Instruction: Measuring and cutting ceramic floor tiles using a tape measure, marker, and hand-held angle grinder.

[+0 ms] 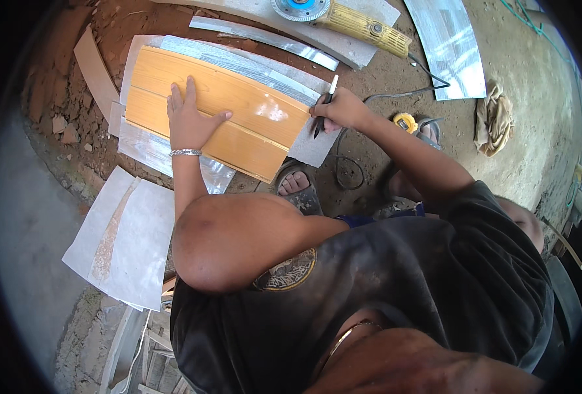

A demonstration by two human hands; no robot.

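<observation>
The panel [245, 108] lies on layered tiles [316, 150]. They show as a band along its far edge, jut out past its right end and poke out below its near left corner. Ground [396, 75] stretches between the cable [404, 94] and the cloth [493, 121].

On the far side are a narrow strip [265, 43] and a slab [343, 51] bearing the grinder [363, 27]. The cable loops just right of the tiles; a foot [295, 183] sits by the panel's near right corner, the tape measure [405, 122] farther right.

The panel's long axis runs left to right, its right end slanting nearer the person. The left hand [191, 125] presses its middle, fingers spread; the right hand [340, 110] pinches a pen [319, 125] at the right end, tip toward the person.
</observation>
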